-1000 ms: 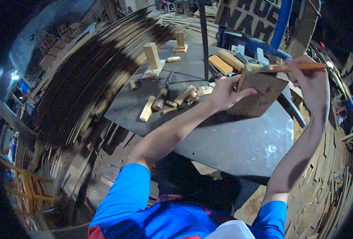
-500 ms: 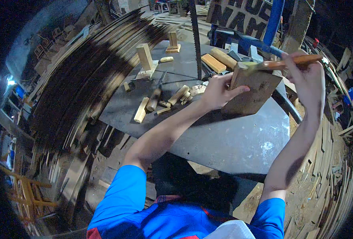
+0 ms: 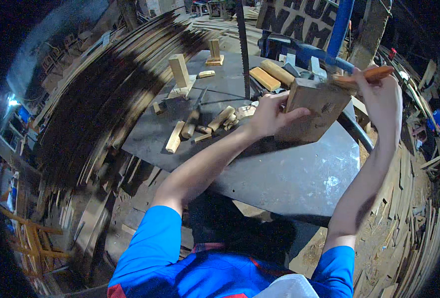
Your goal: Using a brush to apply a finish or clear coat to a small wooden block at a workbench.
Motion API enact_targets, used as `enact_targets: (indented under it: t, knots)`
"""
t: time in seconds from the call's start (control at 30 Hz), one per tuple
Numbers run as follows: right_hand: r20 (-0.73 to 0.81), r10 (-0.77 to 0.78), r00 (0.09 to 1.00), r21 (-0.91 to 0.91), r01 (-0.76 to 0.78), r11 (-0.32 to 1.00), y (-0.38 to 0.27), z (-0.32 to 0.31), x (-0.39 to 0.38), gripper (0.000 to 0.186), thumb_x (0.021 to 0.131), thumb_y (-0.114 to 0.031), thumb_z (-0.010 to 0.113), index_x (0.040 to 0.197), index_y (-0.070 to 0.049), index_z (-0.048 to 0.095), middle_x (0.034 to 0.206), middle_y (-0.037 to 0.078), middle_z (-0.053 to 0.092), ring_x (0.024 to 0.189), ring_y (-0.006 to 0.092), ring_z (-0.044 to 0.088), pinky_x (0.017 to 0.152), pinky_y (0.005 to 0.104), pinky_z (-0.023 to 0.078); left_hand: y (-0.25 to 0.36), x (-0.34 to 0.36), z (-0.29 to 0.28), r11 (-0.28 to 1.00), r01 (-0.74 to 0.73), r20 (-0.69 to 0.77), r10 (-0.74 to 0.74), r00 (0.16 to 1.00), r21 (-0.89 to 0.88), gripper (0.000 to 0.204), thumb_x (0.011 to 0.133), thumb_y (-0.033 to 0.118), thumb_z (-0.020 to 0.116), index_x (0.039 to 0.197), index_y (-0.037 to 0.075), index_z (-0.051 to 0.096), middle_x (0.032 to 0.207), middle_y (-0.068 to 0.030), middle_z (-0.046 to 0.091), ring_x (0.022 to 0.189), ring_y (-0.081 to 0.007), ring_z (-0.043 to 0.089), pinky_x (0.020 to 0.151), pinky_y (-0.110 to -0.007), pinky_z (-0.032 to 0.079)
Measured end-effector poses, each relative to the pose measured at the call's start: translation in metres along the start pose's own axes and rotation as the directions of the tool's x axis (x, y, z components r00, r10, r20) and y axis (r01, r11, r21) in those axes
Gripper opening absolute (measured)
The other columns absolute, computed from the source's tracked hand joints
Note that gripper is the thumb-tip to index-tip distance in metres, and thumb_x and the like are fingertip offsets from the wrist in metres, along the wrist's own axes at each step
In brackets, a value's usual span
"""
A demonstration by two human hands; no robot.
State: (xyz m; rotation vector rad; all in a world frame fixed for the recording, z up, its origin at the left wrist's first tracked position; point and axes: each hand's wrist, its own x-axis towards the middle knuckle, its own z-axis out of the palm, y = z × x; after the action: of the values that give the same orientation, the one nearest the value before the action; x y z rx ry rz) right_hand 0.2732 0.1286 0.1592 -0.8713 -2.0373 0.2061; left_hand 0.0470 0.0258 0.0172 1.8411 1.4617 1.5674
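My left hand (image 3: 274, 116) grips a brown wooden block (image 3: 316, 119) by its left side, thumb across the near face, and keeps it tilted above the metal table (image 3: 289, 179). Dark marks show on that face. In my right hand (image 3: 384, 102) is a paintbrush (image 3: 378, 74) with an orange-brown wooden handle, held between thumb and fingers. Its head is smeared by motion at the block's upper right edge, so I cannot tell if it touches. Just behind the block lie a yellow-orange wooden piece (image 3: 265, 78) and a round wooden piece (image 3: 278, 73).
An upright toothed saw blade (image 3: 243, 54) passes through the table behind my left hand. A blue metal frame (image 3: 340, 32) rises at the back right. Wood offcuts (image 3: 175, 136) and standing blocks (image 3: 179, 70) occupy the table's left. Long stacked boards (image 3: 101, 94) lie beyond it.
The paintbrush has moved right along the block's upper edge, and my right hand has shifted slightly with it. My left hand still grips the block in nearly the same place.
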Motion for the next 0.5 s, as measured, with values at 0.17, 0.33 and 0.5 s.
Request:
enact_targets:
  t: [0.17, 0.33, 0.5]
  knots:
    - [-0.254, 0.065, 0.965, -0.249, -0.13, 0.96, -0.008, -0.036, -0.004, 0.042, 0.088, -0.045, 0.07, 0.089, -0.003, 0.074, 0.079, 0.015, 0.073, 0.07, 0.0291, 0.07, 0.07, 0.0409, 0.053, 0.007, 0.003, 0.006, 0.999, -0.006, -0.032, 0.004, 0.999, -0.048, 0.048, 0.088, 0.038, 0.078, 0.114, -0.002, 0.07, 0.095, -0.0143, 0.076, 0.087, -0.0135, 0.073, 0.075, -0.033, 0.059]
    - [-0.164, -0.053, 0.985, 0.285, 0.099, 0.953, -0.05, -0.015, -0.021, 0.033, 0.09, -0.036, 0.075, 0.09, -0.003, 0.075, 0.072, 0.004, 0.071, 0.064, 0.0088, 0.061, 0.064, 0.0282, 0.05, 0.005, -0.001, 0.004, 0.995, 0.053, -0.014, -0.055, 0.998, -0.089, 0.042, 0.088, 0.034, 0.079, 0.112, 0.0, 0.071, 0.081, -0.0052, 0.073, 0.066, -0.0053, 0.059, 0.059, -0.028, 0.051]
    - [0.038, 0.049, 0.998, 0.058, -0.052, 0.997, -0.036, -0.012, -0.017, 0.033, 0.086, -0.036, 0.073, 0.095, -0.004, 0.075, 0.077, 0.014, 0.073, 0.07, 0.0253, 0.071, 0.067, 0.0383, 0.055, 0.001, -0.001, 0.007, 0.99, -0.032, -0.062, 0.024, 0.998, -0.136, 0.035, 0.089, 0.025, 0.078, 0.113, 0.0, 0.071, 0.088, -0.0052, 0.074, 0.073, -0.0037, 0.059, 0.065, -0.027, 0.051]
